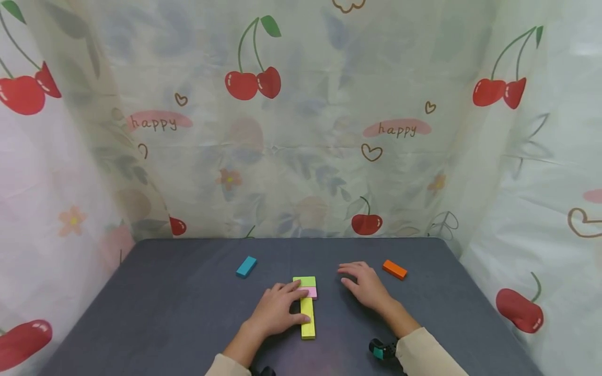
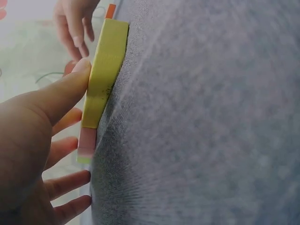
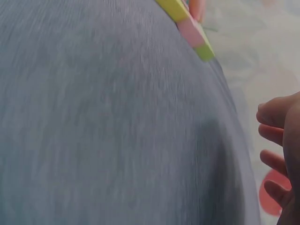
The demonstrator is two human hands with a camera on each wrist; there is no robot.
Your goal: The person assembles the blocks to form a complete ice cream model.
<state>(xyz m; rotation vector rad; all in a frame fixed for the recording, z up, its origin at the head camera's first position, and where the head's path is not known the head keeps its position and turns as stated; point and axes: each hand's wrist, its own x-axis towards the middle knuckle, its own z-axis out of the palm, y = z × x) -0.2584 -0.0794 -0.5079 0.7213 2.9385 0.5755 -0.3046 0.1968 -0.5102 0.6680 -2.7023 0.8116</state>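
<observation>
Three blocks lie end to end on the table: a long yellow block (image 1: pixel 308 331) nearest me, a pink block (image 1: pixel 312 293) beyond it and a light green block (image 1: pixel 304 281) at the far end. My left hand (image 1: pixel 274 312) reaches over them from the left, fingers spread. Its thumb (image 2: pixel 70 86) rests on the yellow block, while fingertips overlap the pink and green blocks in the head view. To the right of the row my right hand (image 1: pixel 369 287) is low over the table with loosely extended fingers, holding nothing. An orange block (image 1: pixel 395 270) lies just beyond it to the right.
A blue block (image 1: pixel 246 267) lies at the back left of the dark grey table (image 1: pixel 188 303). A patterned curtain (image 1: pixel 305 125) hangs behind the far edge and along both sides. A black and teal device (image 1: pixel 382 350) is by my right sleeve.
</observation>
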